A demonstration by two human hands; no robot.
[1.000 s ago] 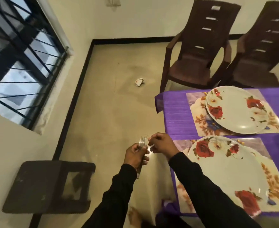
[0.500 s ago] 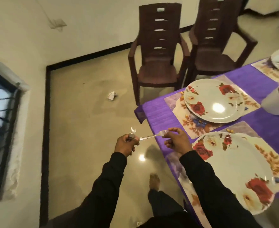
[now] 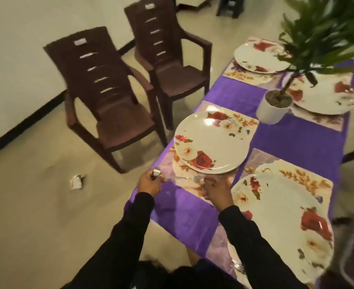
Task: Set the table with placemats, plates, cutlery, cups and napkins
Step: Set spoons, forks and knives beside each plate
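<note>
Four white round plates with red rose prints already sat on floral placemats across the purple-clothed tabletop [image 3: 297,140]: the near right plate [image 3: 284,222], the middle plate [image 3: 210,142] beyond your hands, the far plate [image 3: 259,57], and the far right plate [image 3: 328,94] partly hidden behind the green potted plant in its white pot [image 3: 274,109]. So placemats and plates looked done, as far as the view showed. Cutlery had barely begun; something metallic like fork tines [image 3: 237,266] showed at the near edge by the near right plate, though it was too small to be sure. No cups or napkins were visible, so those steps seemed left.

Your left hand [image 3: 151,182] was curled closed around a small bunch of shiny metal cutlery handles [image 3: 156,173], held out past the left edge of the tabletop. Your right hand [image 3: 215,189] hovered over the middle placemat [image 3: 169,165], just near the rim of the middle plate, its fingers pinched on the head end of a thin silver fork [image 3: 182,178]. That fork lay level between your two hands, apparently being drawn out of the bunch, and not yet set down.

Two dark brown plastic chairs [image 3: 113,105] stood on the floor to the left, with a crumpled scrap of paper [image 3: 77,182] lying nearby.
</note>
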